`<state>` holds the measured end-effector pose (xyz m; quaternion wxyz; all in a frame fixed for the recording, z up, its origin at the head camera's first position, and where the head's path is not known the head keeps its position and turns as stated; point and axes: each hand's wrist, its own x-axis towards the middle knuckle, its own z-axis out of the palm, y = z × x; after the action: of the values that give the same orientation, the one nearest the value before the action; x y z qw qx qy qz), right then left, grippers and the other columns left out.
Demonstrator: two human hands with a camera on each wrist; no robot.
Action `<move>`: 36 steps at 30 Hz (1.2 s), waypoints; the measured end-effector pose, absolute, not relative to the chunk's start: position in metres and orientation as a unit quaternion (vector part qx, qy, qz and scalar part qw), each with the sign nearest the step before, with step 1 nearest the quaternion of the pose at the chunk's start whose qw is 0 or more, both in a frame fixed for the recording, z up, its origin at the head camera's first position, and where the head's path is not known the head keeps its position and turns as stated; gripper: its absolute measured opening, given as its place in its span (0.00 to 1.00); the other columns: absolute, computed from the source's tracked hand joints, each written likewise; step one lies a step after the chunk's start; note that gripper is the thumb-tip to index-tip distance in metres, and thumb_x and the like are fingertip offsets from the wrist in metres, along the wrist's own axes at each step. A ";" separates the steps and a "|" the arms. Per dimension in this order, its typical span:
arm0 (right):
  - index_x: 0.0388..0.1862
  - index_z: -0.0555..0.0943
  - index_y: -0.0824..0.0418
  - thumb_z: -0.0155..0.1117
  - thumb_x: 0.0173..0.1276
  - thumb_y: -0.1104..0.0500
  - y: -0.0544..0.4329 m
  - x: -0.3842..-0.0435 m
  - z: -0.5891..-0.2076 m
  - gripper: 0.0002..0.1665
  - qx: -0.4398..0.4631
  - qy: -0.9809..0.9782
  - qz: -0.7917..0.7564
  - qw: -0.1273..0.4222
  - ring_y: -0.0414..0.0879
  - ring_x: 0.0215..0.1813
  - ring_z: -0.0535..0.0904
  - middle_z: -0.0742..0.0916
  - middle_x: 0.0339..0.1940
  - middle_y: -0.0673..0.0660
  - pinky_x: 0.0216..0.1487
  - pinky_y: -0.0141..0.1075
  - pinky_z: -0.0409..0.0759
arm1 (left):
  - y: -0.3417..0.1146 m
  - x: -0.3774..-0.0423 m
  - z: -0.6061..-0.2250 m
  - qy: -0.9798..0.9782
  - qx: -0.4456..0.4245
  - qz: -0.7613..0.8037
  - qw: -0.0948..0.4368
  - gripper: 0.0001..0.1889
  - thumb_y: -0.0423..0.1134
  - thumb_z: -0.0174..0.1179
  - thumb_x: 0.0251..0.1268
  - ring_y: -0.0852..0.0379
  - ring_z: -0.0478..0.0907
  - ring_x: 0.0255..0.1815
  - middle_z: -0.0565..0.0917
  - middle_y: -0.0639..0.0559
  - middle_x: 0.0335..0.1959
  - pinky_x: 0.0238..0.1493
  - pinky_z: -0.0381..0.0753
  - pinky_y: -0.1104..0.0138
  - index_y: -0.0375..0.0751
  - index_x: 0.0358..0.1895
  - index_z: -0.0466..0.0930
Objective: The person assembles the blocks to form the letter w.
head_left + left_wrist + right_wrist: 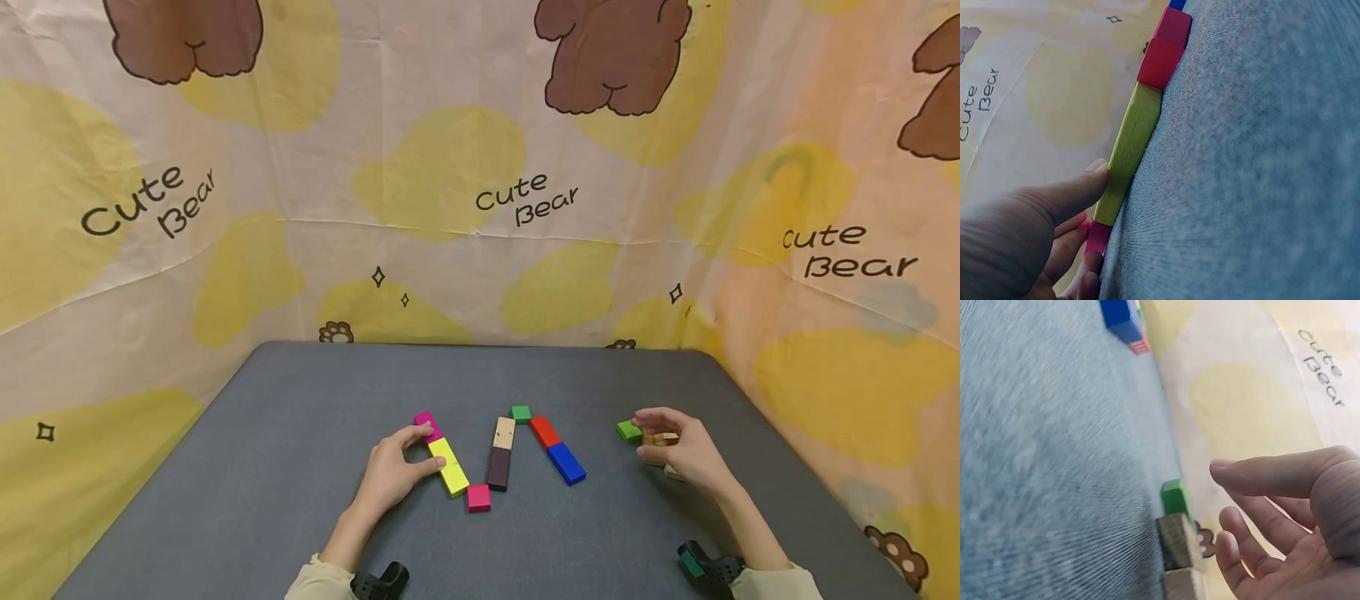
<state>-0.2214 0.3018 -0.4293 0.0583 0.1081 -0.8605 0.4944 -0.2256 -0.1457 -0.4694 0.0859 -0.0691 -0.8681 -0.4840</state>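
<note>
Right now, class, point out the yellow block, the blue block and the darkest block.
Yellow block (451,470), head view, top face.
Blue block (566,462), head view, top face.
Darkest block (498,467), head view, top face.

Grey table (240,475) has rounded far corners. Creased fabric backdrop (480,279) behind bears yellow patches (450,167) and "Cute Bear" lettering (527,200).

A printed cloth (442,75) behind the desk (330,379) reads "Cute Bear" three times: in left lettering (150,202) outside the far left corner, central lettering (531,200) above the far edge, and right lettering (847,252) beyond the far right corner.
</note>
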 end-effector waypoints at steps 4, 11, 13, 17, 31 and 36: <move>0.59 0.77 0.67 0.73 0.59 0.69 0.305 -0.226 -0.435 0.28 0.107 -0.868 0.481 0.061 0.61 0.55 0.76 0.82 0.55 0.65 0.46 0.31 0.79 | -0.146 -0.225 -0.469 -0.868 -0.072 -0.483 0.089 0.28 0.40 0.76 0.52 0.44 0.72 0.64 0.82 0.43 0.57 0.63 0.66 0.44 0.40 0.59 0.81; 0.59 0.77 0.66 0.72 0.60 0.69 0.308 -0.239 -0.436 0.27 0.108 -0.874 0.470 0.053 0.60 0.50 0.76 0.82 0.53 0.65 0.37 0.35 0.80 | -0.146 -0.224 -0.467 -0.865 -0.072 -0.488 0.095 0.27 0.39 0.76 0.52 0.45 0.73 0.63 0.82 0.44 0.56 0.63 0.67 0.46 0.40 0.58 0.81; 0.59 0.78 0.66 0.72 0.59 0.69 0.310 -0.244 -0.436 0.27 0.115 -0.880 0.458 0.054 0.59 0.50 0.76 0.83 0.53 0.65 0.38 0.35 0.80 | -0.146 -0.224 -0.467 -0.865 -0.077 -0.487 0.099 0.27 0.39 0.76 0.52 0.44 0.73 0.63 0.82 0.43 0.56 0.63 0.67 0.45 0.39 0.58 0.81; 0.59 0.78 0.67 0.72 0.59 0.69 0.315 -0.252 -0.435 0.27 0.128 -0.888 0.440 0.045 0.57 0.48 0.77 0.82 0.54 0.65 0.40 0.35 0.79 | -0.145 -0.225 -0.468 -0.865 -0.076 -0.486 0.097 0.28 0.39 0.76 0.52 0.44 0.72 0.64 0.82 0.43 0.56 0.63 0.67 0.45 0.39 0.58 0.81; 0.55 0.78 0.72 0.72 0.57 0.73 0.309 -0.262 -0.437 0.26 0.102 -0.870 0.482 0.008 0.52 0.37 0.75 0.83 0.49 0.66 0.27 0.36 0.78 | -0.146 -0.225 -0.468 -0.867 -0.074 -0.483 0.097 0.28 0.40 0.76 0.52 0.43 0.72 0.64 0.82 0.43 0.56 0.63 0.67 0.44 0.39 0.58 0.81; 0.55 0.78 0.73 0.71 0.56 0.75 0.306 -0.261 -0.440 0.26 0.089 -0.867 0.491 0.002 0.51 0.35 0.74 0.84 0.47 0.66 0.25 0.36 0.76 | -0.145 -0.225 -0.468 -0.871 -0.065 -0.479 0.085 0.28 0.41 0.76 0.51 0.44 0.71 0.65 0.82 0.44 0.56 0.63 0.66 0.44 0.41 0.58 0.82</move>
<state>-0.2609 0.3061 -0.4397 0.0022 0.0892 -0.8668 0.4907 -0.2255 -0.1454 -0.4683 0.0847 -0.0654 -0.8712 -0.4792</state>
